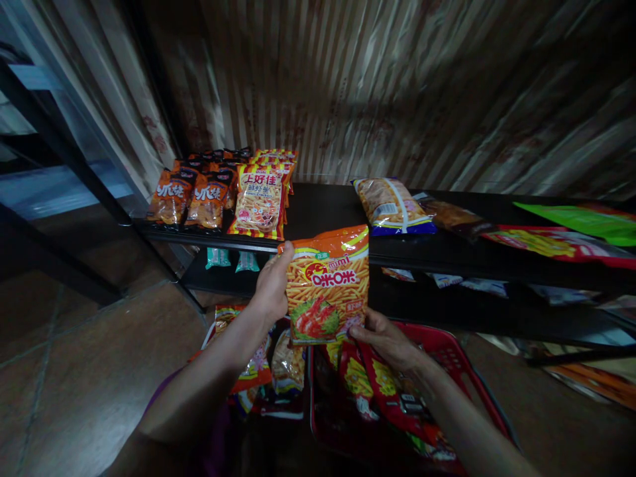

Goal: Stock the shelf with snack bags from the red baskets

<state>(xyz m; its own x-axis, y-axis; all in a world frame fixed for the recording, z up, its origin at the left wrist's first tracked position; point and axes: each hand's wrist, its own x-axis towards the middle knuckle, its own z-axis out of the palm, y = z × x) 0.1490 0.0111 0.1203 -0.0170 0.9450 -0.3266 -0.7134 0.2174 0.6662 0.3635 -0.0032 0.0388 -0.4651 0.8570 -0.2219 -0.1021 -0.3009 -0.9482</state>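
Note:
Upright between my hands is an orange snack bag with a picture of prawns and yellow sticks on its front. My left hand grips the bag's left edge, thumb near the top corner. At the lower right corner, my right hand pinches it; the fingers behind are hidden. The bag is held just in front of a black shelf. On that shelf, left of the bag, stands a row of red-and-yellow prawn cracker bags. Beside them are orange-and-black snack bags.
Below my right arm, a red basket holds several red snack bags. More packets lie under my left arm. On the shelf's right lie a blue-bottomed bag, a red bag and a green bag. A curtain hangs behind.

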